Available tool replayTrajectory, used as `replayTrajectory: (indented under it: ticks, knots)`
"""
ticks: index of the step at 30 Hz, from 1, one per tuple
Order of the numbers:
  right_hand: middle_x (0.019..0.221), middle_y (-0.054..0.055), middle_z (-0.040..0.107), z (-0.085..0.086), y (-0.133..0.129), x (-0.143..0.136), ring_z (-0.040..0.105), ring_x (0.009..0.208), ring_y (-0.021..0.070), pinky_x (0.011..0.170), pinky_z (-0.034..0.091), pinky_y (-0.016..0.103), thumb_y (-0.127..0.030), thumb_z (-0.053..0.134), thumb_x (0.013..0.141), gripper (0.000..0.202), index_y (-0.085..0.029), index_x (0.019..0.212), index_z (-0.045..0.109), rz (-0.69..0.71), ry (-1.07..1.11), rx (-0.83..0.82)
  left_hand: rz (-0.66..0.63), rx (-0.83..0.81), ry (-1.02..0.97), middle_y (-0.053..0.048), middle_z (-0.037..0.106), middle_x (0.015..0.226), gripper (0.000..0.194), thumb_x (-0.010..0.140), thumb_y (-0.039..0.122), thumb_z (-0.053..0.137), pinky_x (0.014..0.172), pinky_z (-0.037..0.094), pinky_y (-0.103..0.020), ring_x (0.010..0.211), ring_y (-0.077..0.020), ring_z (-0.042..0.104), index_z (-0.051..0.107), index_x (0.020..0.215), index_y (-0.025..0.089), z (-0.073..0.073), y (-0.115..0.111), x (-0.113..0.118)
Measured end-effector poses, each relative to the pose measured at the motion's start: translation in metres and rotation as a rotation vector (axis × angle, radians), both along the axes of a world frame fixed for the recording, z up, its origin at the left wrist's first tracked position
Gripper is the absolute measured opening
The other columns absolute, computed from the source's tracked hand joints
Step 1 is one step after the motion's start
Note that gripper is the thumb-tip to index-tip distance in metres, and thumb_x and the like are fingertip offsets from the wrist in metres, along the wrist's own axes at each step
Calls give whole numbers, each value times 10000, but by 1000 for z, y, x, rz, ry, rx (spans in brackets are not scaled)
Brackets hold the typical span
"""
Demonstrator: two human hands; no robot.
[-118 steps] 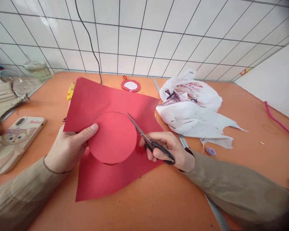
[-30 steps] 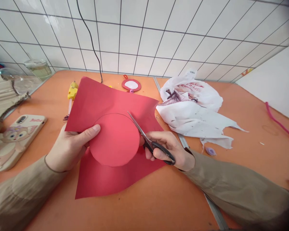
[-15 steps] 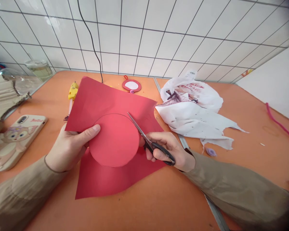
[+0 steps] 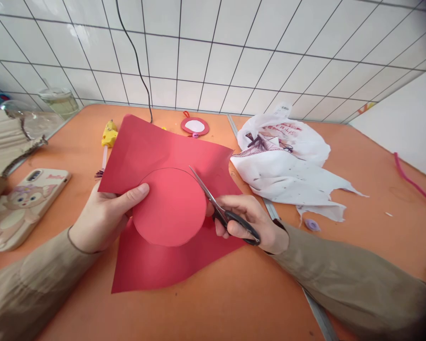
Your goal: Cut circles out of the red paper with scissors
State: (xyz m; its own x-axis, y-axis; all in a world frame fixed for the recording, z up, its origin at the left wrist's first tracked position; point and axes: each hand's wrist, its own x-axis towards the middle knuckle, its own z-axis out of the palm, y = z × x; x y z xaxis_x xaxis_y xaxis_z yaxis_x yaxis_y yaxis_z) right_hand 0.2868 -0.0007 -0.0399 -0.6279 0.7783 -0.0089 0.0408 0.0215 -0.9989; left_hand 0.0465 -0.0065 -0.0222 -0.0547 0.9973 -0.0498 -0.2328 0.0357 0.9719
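Note:
A sheet of red paper (image 4: 170, 144) is held up over the table, with a round outline drawn on it. The circle (image 4: 170, 208) is cut free along its lower and side edges, and its upper edge still joins the sheet. My left hand (image 4: 106, 213) pinches the paper at the circle's left, thumb on top and fingers hidden behind. My right hand (image 4: 252, 220) grips black-handled scissors (image 4: 239, 222), whose blades lie at the circle's upper right edge, pointing up and left. The sheet's lower part hangs below the circle.
On the orange table (image 4: 213, 303) lie a phone in a cartoon case (image 4: 24, 208), a yellow glue gun (image 4: 109, 135), a red round ornament (image 4: 195, 126), a white plastic bag (image 4: 287, 161) and a small purple roll (image 4: 311, 224). A tiled wall (image 4: 199, 57) rises behind.
Hands, paper and scissors hold almost the same pose. The whole view has shifted very slightly.

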Motion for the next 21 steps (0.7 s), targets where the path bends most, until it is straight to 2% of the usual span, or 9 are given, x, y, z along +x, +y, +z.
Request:
replayTrajectory:
  ticks: [4,10,21]
  knots:
    - [572,17,517,0,0,0,468,490,105,459,371,218,-534,622,692,450,-104,794,537,-3,-2,-3,-5,-13,-10,-37,678,890,186,691,219,685,537,540,-269,735,-201,619,661,875,202,1,-1,0]
    - [583,22,532,0,0,0,472,493,104,465,383,218,-531,627,689,460,-100,830,550,-10,-1,-21,5,-14,-50,-61,677,923,211,673,201,696,560,551,-293,831,-261,629,660,881,191,1,0,1]
    - [583,18,534,-1,-1,1,473,489,100,460,379,212,-529,629,691,449,-107,823,557,-17,5,-27,-38,20,-28,-48,683,942,199,713,194,667,583,559,-297,853,-259,637,653,911,209,-2,-1,-2]
